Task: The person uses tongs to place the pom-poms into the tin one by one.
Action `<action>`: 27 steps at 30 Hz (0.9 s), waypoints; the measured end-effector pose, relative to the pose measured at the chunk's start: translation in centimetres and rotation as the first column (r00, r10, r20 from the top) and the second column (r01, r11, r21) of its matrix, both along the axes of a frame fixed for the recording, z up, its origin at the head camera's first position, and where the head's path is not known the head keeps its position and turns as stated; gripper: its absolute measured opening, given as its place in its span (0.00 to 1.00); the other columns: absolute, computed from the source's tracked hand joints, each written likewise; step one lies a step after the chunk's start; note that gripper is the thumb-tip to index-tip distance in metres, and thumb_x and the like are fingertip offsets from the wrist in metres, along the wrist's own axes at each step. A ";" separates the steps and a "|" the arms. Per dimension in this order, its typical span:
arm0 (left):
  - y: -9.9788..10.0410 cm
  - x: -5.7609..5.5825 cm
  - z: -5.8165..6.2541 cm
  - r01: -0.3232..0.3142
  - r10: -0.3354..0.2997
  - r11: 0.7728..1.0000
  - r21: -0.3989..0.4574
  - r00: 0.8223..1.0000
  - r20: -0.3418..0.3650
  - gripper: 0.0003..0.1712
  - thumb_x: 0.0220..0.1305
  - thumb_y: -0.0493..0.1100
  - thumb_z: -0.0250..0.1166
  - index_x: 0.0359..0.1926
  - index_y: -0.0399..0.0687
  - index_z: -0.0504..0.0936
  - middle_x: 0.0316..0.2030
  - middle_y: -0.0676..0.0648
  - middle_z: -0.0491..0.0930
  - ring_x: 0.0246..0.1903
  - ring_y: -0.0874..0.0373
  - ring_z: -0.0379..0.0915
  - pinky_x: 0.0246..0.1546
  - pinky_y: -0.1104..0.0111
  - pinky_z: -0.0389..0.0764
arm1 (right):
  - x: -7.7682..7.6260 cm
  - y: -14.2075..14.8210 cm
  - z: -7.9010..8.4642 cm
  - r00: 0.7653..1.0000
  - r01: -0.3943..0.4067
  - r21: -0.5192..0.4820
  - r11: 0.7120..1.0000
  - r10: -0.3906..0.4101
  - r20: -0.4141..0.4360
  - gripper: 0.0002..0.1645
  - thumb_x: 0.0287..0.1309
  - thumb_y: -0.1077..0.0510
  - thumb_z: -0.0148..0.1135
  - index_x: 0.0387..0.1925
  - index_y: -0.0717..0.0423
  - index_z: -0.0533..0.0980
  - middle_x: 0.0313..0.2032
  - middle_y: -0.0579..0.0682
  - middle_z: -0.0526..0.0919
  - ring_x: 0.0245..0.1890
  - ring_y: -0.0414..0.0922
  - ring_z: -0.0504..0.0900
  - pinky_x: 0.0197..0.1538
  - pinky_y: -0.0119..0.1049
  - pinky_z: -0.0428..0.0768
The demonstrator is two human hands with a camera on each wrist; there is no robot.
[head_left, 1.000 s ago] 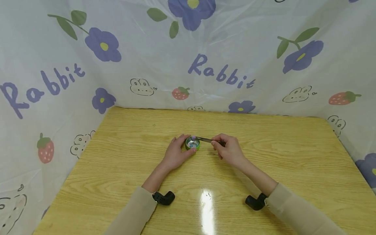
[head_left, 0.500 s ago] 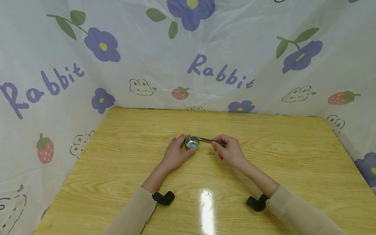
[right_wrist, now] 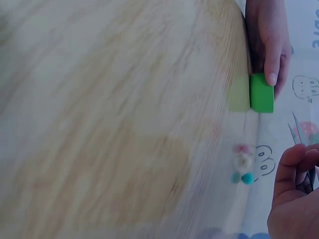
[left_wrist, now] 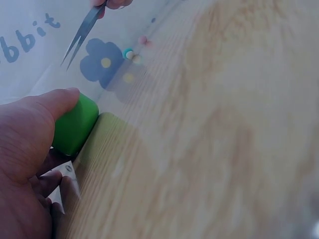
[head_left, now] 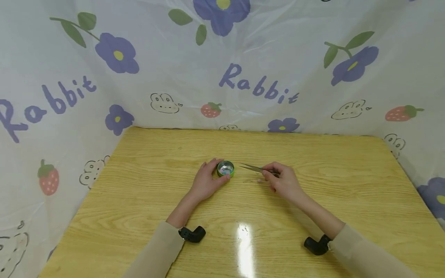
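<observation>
My left hand (head_left: 206, 180) grips a small round green tin (left_wrist: 77, 127) standing on the table, thumb on the near side and fingers round the back. Inside its silvery bowl lie small pink and blue bits, seen in the head view. To the tin's right, my right hand (head_left: 283, 181) pinches a pair of metal tweezers (head_left: 252, 167). Their tips point at the tin, spread apart, with nothing between them. On the table by the right hand are a teal bead (right_wrist: 247, 178), a whitish bead (right_wrist: 243, 162) and a pink bead (head_left: 259, 180).
The wooden table (head_left: 194, 239) reaches back to a white cloth (head_left: 187, 69) printed with flowers, rabbits and strawberries. Black wrist devices (head_left: 192, 234) sit at both cuffs. A bright reflection lies on the near tabletop.
The tweezers held a purple bead over the tin, then dipped to its rim; that bead is gone from their tips. My right hand has drawn back rightward. The left hand still holds the tin.
</observation>
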State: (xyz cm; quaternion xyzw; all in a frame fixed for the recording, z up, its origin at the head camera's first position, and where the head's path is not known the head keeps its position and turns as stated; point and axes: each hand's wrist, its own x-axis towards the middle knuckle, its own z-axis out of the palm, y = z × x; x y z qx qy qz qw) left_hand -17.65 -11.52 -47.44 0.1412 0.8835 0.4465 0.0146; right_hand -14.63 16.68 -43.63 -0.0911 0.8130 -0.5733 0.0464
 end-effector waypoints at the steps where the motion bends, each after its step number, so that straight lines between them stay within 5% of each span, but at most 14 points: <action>1: 0.0 0.0 0.0 -0.001 0.001 1.000 0.000 1.000 0.000 0.35 0.67 0.50 0.72 0.70 0.43 0.73 0.70 0.36 0.70 0.75 0.37 0.52 0.74 0.40 0.49 | 0.1 0.2 0.0 1.000 0.006 0.002 1.000 -0.006 0.003 0.12 0.73 0.64 0.60 0.50 0.70 0.79 0.32 0.65 0.80 0.16 0.44 0.70 0.18 0.33 0.69; 27: 0.0 -0.1 -0.2 0.000 0.000 1.000 0.001 1.000 -0.014 0.36 0.66 0.49 0.73 0.70 0.41 0.74 0.68 0.36 0.73 0.75 0.38 0.55 0.75 0.42 0.49 | 1.6 5.1 -1.5 0.998 0.066 0.120 0.991 -0.063 -0.028 0.11 0.72 0.64 0.60 0.48 0.70 0.81 0.23 0.55 0.77 0.14 0.42 0.71 0.16 0.33 0.69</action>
